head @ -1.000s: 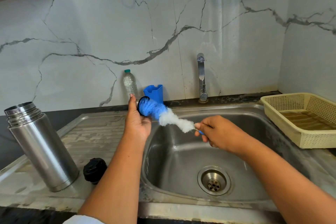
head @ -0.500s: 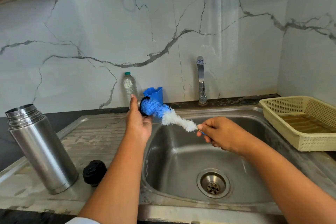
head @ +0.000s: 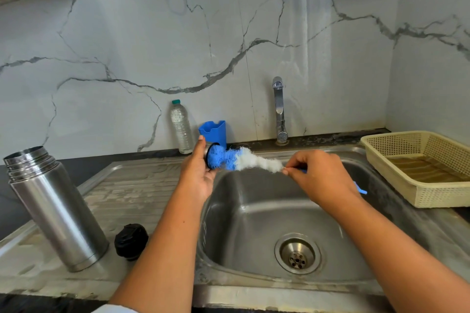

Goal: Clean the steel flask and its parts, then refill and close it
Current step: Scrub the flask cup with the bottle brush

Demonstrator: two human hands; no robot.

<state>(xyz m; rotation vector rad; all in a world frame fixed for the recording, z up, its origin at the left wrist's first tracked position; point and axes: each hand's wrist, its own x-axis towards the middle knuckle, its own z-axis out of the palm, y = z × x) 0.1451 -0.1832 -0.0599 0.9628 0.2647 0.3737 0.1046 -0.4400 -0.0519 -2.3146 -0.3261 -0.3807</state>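
Note:
The open steel flask (head: 54, 208) stands upright on the drainboard at the left, its mouth uncovered. A black stopper (head: 131, 241) lies beside its base. Over the sink's back left corner, my left hand (head: 197, 176) holds the flask's cup lid (head: 210, 157), mostly hidden by my fingers and by bristles. My right hand (head: 320, 176) pinches the handle of a blue-and-white bottle brush (head: 244, 159). The brush's blue end is pushed into the lid's opening.
The steel sink (head: 254, 213) with its drain (head: 297, 253) lies below my hands; the tap (head: 279, 112) is off. A plastic water bottle (head: 181, 127) and a blue holder (head: 213, 131) stand at the wall. A cream basket (head: 419, 165) sits at the right.
My right hand has shifted a little right and turned, and the brush now lies nearly level inside the lid. The left hand stays in place.

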